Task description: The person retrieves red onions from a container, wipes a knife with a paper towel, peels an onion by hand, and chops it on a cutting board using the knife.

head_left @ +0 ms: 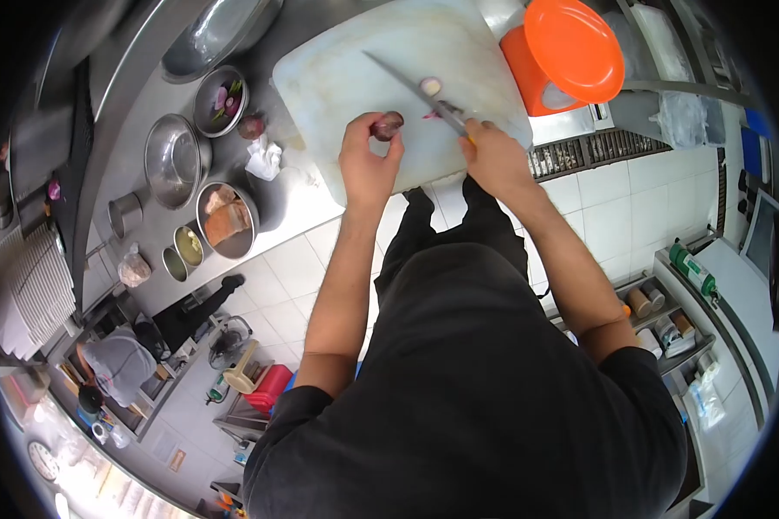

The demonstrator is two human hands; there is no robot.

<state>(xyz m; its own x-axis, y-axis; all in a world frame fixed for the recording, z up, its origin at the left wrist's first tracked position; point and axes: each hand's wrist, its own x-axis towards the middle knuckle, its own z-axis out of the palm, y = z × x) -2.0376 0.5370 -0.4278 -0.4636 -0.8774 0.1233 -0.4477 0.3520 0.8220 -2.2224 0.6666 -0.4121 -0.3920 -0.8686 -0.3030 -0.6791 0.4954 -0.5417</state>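
Pinching a purple onion [387,126] between thumb and fingers, the left hand [370,164] is over the near part of a pale cutting board [337,78]; whether the onion touches the board, I cannot tell. The right hand [496,157] has its grip wrapped around the handle of a knife [407,85], whose blade slants across the board toward the far left, its tip well beyond the onion. Near the blade lie a pale round onion piece [430,86] and some purple scraps [431,115], the latter close against the steel.

At the board's right is an orange container [521,73] with an orange lid [576,48] tilted at its top. To the left, on the metal tabletop [312,195], another onion [252,127] sits just beside a small metal bowl [199,108] containing purple and green bits. A crumpled white tissue [264,159] lies near that onion. Closer to the tabletop's near edge, a metal bowl [253,221] holds pinkish-orange chunks [227,223], with two small metal cups beside it, one with yellowish-green contents [188,246]. Farther off at the lower left, another person in a grey shirt [128,368] is bent forward.
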